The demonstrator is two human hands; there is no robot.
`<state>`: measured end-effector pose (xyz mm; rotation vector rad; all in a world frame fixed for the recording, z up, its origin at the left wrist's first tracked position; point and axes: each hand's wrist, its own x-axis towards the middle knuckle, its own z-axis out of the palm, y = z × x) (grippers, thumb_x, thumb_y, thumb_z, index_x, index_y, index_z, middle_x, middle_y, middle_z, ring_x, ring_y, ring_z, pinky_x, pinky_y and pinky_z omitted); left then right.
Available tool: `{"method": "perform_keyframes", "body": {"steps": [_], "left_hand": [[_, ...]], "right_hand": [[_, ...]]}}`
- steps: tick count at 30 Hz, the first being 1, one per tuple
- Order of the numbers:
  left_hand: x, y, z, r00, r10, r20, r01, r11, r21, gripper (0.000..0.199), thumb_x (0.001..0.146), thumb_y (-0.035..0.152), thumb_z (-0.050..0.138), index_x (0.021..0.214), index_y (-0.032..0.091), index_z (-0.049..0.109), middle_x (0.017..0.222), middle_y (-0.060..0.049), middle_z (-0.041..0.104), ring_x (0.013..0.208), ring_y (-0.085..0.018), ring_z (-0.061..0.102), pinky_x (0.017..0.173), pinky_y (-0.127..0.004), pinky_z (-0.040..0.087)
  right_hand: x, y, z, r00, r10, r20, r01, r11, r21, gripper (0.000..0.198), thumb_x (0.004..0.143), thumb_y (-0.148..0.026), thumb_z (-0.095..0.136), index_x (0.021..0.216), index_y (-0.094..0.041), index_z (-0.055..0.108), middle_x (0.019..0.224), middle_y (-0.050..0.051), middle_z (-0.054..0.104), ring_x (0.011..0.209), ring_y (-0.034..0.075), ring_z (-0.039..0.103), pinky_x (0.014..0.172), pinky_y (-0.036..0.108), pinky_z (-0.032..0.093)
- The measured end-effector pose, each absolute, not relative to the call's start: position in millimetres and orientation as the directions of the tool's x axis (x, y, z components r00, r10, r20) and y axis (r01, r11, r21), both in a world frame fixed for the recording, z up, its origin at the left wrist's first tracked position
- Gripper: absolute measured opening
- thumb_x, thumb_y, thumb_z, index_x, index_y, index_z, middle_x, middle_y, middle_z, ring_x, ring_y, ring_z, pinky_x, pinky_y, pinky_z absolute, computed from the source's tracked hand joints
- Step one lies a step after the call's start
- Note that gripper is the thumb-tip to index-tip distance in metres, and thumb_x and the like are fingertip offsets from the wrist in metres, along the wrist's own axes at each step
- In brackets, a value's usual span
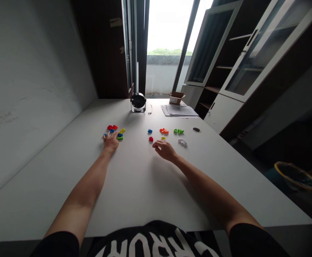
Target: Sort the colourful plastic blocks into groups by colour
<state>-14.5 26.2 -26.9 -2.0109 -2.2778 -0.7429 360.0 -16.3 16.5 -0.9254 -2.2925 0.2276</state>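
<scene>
My left hand (111, 142) reaches into a loose group of small coloured plastic pieces on the left of the table, its fingers spread over them. Around those fingers lie red pieces (112, 127), a yellow piece (122, 130), blue pieces (120, 135) and a green piece (120, 138), partly covered. My right hand (165, 150) hovers over the table with its fingers curled together; whether anything sits between the fingertips is hidden. Just beyond it are a red piece (150, 139) and a yellow piece (163, 138), the latter partly behind the hand.
Further pieces lie sorted by colour: blue (149, 131), orange (163, 131), green (178, 131) and white (182, 142). A round cable hole (196, 130) is at the right. Farther back stand a black round device (138, 102), papers (181, 110) and an open cardboard box (176, 98).
</scene>
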Motion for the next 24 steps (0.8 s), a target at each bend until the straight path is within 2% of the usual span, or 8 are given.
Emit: {"method": "perform_keyframes", "body": {"steps": [5,11,17,20,24], "left_hand": [[-9,22,-24,-0.143,0.922,0.359,0.956,0.034,0.292,0.053,0.094,0.016,0.039,0.142,0.023,0.060,0.143,-0.009,0.061,0.144,-0.034,0.033,0.123,-0.060,0.006],[-4,16,-14,-0.218,0.885,0.412,0.942,0.080,0.327,0.038,0.093,0.019,0.046,0.119,0.022,0.073,0.132,-0.012,0.067,0.134,-0.033,0.045,0.121,-0.053,0.016],[-4,18,-15,-0.159,0.915,0.371,0.945,0.033,0.324,0.044,0.096,0.023,0.047,0.136,0.025,0.063,0.152,-0.010,0.052,0.146,-0.034,0.032,0.122,-0.058,0.013],[-5,18,-15,-0.141,0.922,0.360,0.947,0.019,0.321,0.042,0.099,0.025,0.042,0.134,0.027,0.064,0.148,-0.008,0.056,0.143,-0.033,0.035,0.121,-0.057,0.013],[-6,16,-11,-0.168,0.908,0.384,0.950,0.046,0.308,0.038,0.098,0.021,0.041,0.122,0.024,0.070,0.136,-0.010,0.063,0.130,-0.032,0.045,0.116,-0.049,0.025]], "right_hand": [[363,-17,13,-0.551,0.691,0.468,0.571,0.721,-0.392,0.019,0.090,-0.009,0.057,0.093,-0.021,0.071,0.090,0.004,0.072,0.078,0.016,0.062,0.072,0.026,0.044],[369,-15,8,-0.555,0.716,0.422,0.595,0.697,-0.400,0.020,0.091,-0.011,0.056,0.095,-0.023,0.072,0.091,0.004,0.072,0.077,0.016,0.062,0.072,0.026,0.044],[365,-18,8,-0.570,0.716,0.403,0.597,0.698,-0.395,0.020,0.090,-0.012,0.057,0.097,-0.023,0.073,0.091,0.004,0.072,0.077,0.016,0.061,0.072,0.026,0.043],[364,-19,7,-0.570,0.719,0.399,0.604,0.695,-0.389,0.020,0.090,-0.012,0.058,0.096,-0.023,0.073,0.090,0.004,0.072,0.077,0.016,0.061,0.071,0.026,0.043],[365,-18,9,-0.569,0.715,0.406,0.601,0.698,-0.389,0.019,0.090,-0.012,0.058,0.095,-0.023,0.073,0.089,0.004,0.072,0.077,0.016,0.062,0.071,0.026,0.043]]}}
